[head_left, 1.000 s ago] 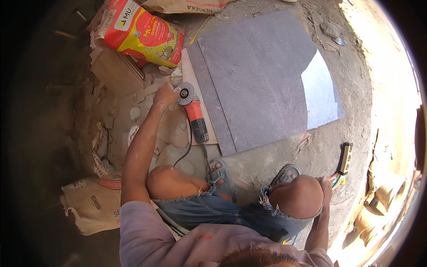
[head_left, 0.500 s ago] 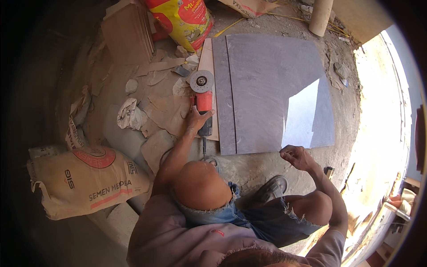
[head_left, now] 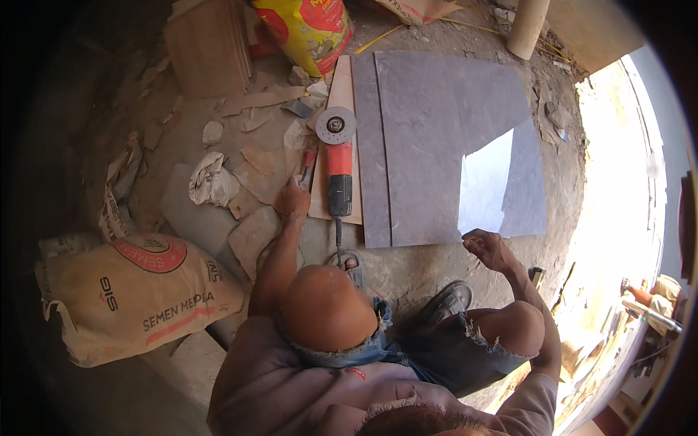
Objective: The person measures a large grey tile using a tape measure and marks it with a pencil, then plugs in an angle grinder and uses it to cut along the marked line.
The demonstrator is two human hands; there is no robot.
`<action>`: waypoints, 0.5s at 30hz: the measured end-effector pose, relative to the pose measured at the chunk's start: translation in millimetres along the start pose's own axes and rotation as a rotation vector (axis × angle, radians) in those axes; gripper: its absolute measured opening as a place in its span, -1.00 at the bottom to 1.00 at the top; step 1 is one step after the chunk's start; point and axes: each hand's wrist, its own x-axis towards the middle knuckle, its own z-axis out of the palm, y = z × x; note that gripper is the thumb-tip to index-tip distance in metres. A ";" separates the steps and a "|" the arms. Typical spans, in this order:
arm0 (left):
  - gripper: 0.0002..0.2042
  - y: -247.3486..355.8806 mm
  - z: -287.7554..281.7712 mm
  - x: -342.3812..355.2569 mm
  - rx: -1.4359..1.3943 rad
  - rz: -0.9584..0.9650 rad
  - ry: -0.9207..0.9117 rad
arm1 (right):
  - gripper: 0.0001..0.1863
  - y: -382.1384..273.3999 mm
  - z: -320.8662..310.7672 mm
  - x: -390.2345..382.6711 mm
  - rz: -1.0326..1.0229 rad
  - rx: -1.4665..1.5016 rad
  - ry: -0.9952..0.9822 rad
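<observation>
My left hand [head_left: 293, 200] is closed around a thin, red-ended hand tool [head_left: 308, 160], just left of the angle grinder. This grinder [head_left: 339, 171], red and black with a grey disc at its far end, lies on the strip of pale tile, its cord running back toward my foot. Right of it is a large grey tile [head_left: 429, 145] with a second grey tile edge [head_left: 369, 145] showing beneath its left side. My right hand [head_left: 490, 249] hovers by the tile's near edge, fingers curled together; whatever they pinch, if anything, is dark and unclear.
A full cement bag [head_left: 160, 291] lies at the near left. Broken tile pieces [head_left: 258, 236] and a crumpled white sack [head_left: 211, 180] litter the floor. Stacked tiles [head_left: 207, 54] and a yellow-red bag [head_left: 309, 33] stand at the far side; a pipe [head_left: 525, 29] rises far right.
My left hand has let go of the grinder, moved left and taken hold of the red-ended tool. The grinder now lies straighter on the tile. My right hand has barely moved.
</observation>
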 end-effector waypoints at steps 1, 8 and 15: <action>-0.78 1.6 -6.4 -1.2 -0.101 0.049 0.150 | -0.53 -6.3 -4.3 -0.3 0.008 0.003 0.011; -0.76 165.8 -113.9 -54.7 -0.958 0.070 -0.507 | -0.47 -48.2 -18.1 25.5 -0.122 0.577 -0.250; -0.70 306.3 -35.4 -97.8 -0.654 0.612 -1.051 | -0.55 -55.5 2.8 30.1 -0.228 1.307 0.103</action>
